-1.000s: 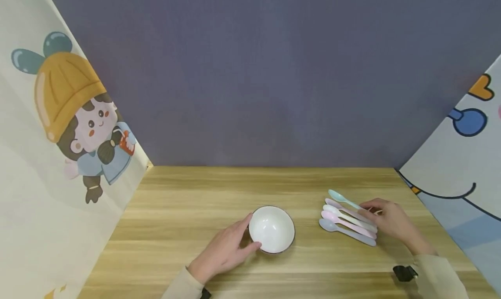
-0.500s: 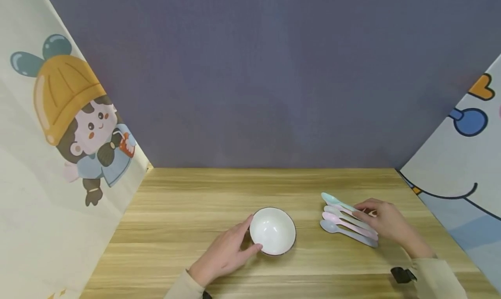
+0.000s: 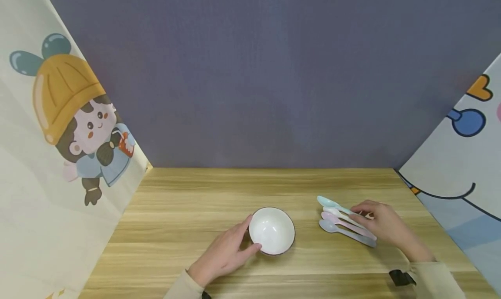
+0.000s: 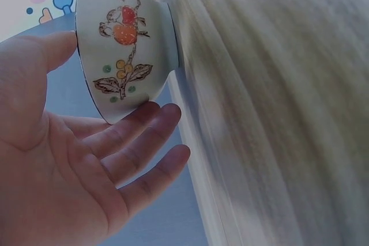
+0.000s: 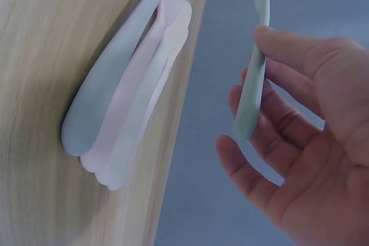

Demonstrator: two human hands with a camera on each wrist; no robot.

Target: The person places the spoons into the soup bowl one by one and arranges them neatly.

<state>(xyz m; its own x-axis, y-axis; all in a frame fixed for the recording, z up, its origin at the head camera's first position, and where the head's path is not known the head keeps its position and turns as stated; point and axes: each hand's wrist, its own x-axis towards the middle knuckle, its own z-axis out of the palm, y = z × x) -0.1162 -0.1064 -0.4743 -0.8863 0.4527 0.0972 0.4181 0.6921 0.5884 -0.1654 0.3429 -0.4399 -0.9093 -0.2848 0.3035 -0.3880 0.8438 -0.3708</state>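
A white bowl [image 3: 272, 230] with a dark rim stands upright on the wooden table, fruit and leaves painted on its outside [image 4: 124, 44]. My left hand [image 3: 225, 251] rests against its left side, thumb at the rim and fingers spread and fairly straight. To the right, my right hand [image 3: 381, 223] pinches a mint green spoon [image 5: 252, 93] by the handle between thumb and fingers, raised off the table. Beneath it lie a white spoon [image 3: 332, 211], a pink spoon [image 3: 330, 217] and a grey-blue spoon [image 3: 329, 226], side by side; another spoon may be partly hidden under the white one.
The wooden table [image 3: 195, 190] meets a dark grey-blue panel [image 3: 250, 81] at the back. Cartoon-printed walls [image 3: 35, 168] flank it on both sides. Black straps [image 3: 402, 277] show at the wrists.
My right hand has drawn the mint green spoon slightly left, over the other spoons, and it now covers the pale purple one seen before. The left hand and bowl stay in place.
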